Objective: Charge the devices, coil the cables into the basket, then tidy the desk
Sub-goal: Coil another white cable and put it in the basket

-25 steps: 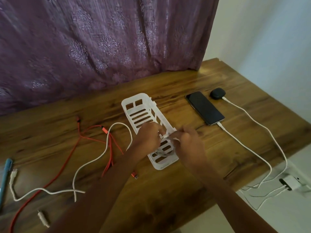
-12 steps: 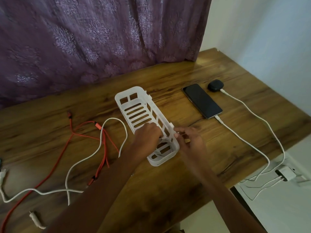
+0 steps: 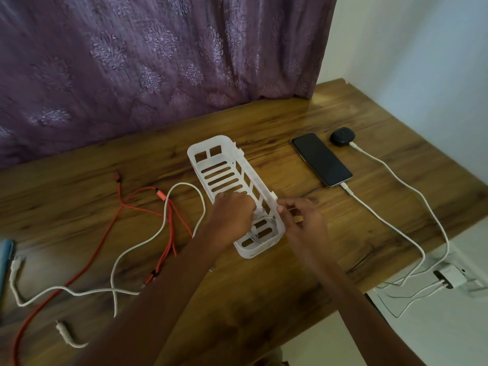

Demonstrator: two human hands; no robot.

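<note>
Basket (image 3: 211, 154): white, slotted, on the desk (image 3: 290, 299), its near end under both hands.
Coiled cable (image 3: 260, 229): thin, white, inside the basket's near end, just below the left hand.
Left hand (image 3: 232, 215): fingers curled down into the basket; whether it gripped the coil could not be told.
Right hand (image 3: 303, 220): at the basket's right rim, fingertips pinched together; what they held was unclear.
Loose cables: red cable (image 3: 105, 233) and white cable (image 3: 158, 231), left of the left hand.
Phone (image 3: 320, 159), earbud case (image 3: 342, 136): beyond the right hand, each plugged in.
</note>
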